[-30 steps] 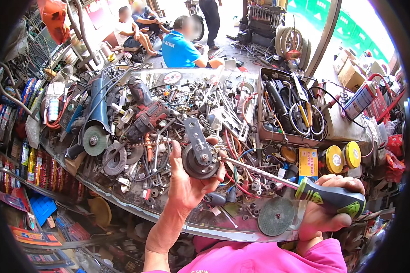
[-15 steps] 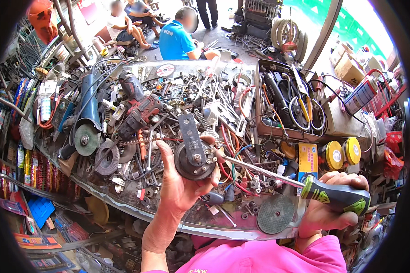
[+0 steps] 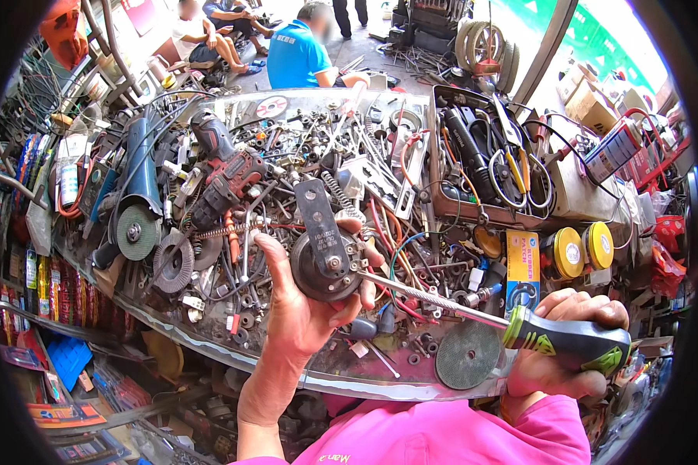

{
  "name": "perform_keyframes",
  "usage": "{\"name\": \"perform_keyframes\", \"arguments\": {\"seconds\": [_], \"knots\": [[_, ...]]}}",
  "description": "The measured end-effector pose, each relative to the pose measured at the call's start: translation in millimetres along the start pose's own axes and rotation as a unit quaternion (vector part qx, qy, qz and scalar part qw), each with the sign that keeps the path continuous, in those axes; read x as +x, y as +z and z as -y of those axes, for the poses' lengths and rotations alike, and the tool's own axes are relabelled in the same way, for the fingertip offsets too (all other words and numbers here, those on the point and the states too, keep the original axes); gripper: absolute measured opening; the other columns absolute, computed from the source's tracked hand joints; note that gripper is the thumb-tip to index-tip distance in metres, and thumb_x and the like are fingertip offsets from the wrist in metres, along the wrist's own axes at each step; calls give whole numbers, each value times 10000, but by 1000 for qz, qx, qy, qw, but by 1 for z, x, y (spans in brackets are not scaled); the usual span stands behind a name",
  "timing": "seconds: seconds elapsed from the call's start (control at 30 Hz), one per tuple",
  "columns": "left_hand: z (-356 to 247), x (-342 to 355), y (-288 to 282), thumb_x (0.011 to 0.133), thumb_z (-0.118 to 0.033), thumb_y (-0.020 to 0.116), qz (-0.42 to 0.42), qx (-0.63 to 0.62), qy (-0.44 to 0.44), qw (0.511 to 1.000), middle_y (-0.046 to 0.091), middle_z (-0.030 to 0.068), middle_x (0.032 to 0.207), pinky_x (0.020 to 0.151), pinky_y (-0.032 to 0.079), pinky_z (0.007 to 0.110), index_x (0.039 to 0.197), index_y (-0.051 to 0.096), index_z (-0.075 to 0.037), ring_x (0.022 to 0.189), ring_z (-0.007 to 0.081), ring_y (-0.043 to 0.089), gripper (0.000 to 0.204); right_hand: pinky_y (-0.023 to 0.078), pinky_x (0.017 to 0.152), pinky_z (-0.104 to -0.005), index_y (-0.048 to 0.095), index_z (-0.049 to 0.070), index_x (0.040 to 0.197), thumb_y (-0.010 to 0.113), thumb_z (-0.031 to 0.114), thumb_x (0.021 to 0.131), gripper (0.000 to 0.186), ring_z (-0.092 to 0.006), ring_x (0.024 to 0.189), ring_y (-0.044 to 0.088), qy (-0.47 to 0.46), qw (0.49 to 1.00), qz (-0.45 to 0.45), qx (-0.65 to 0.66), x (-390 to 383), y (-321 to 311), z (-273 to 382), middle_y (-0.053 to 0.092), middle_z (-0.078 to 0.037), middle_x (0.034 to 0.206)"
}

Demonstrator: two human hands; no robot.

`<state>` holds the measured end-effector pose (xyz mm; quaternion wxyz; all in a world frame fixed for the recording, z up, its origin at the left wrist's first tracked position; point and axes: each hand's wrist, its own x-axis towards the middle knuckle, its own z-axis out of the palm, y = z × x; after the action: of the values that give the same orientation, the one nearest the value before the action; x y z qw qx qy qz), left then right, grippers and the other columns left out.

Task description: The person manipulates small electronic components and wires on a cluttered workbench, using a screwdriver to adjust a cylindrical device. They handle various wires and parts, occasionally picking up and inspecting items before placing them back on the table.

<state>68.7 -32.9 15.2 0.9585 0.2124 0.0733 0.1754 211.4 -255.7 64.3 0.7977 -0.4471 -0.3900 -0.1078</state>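
My left hand [image 3: 302,310] is closed around a round black horn [image 3: 324,267] with a flat metal bracket [image 3: 318,217] sticking up from its middle. Its terminals face right. My right hand [image 3: 566,356] grips the black and green handle of a screwdriver [image 3: 450,308]. The long metal shaft runs leftward, and its tip rests at or very near the terminals on the horn's right side. Whether the tip sits in a screw is too small to tell. Both hands are above the near part of a cluttered glass-topped bench [image 3: 318,380].
Loose hardware and wires cover the bench. A red cordless drill [image 3: 229,182] and an angle grinder [image 3: 138,178] lie left. A tool case [image 3: 457,205] stands back right, near yellow-lidded tins [image 3: 568,257]. A cutting disc [image 3: 468,356] lies by my right hand. A person in blue [image 3: 295,56] sits beyond.
The screwdriver's tip has shifted slightly left and down, from beside the horn onto its terminal area. The horn has tilted a little. Both hands keep their hold.
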Motion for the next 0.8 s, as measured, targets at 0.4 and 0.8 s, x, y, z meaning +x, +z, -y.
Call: {"name": "perform_keyframes", "arguments": {"seconds": [0.4, 0.8], "knots": [[-1, 1, -1, 809, -898, 220, -15, -39, -23, 999, 663, 206, 1091, 378, 413, 252, 1345, 450, -54, 737, 271, 703, 1026, 458, 600, -305, 479, 38, 1198, 715, 755, 715, 896, -154, 607, 513, -5, 997, 77, 26, 0, -9, -5, 550, -54, 849], [0, -1, 2, 853, -860, 261, -10, 37, 16, 999, 645, 226, 1169, 407, 418, 253, 1392, 439, -63, 774, 266, 696, 979, 545, 604, -355, 414, 11, 1201, 699, 680, 770, 844, -197, 621, 589, 3, 998, -50, -41, -2, 7, -3, 564, -85, 772]]}}
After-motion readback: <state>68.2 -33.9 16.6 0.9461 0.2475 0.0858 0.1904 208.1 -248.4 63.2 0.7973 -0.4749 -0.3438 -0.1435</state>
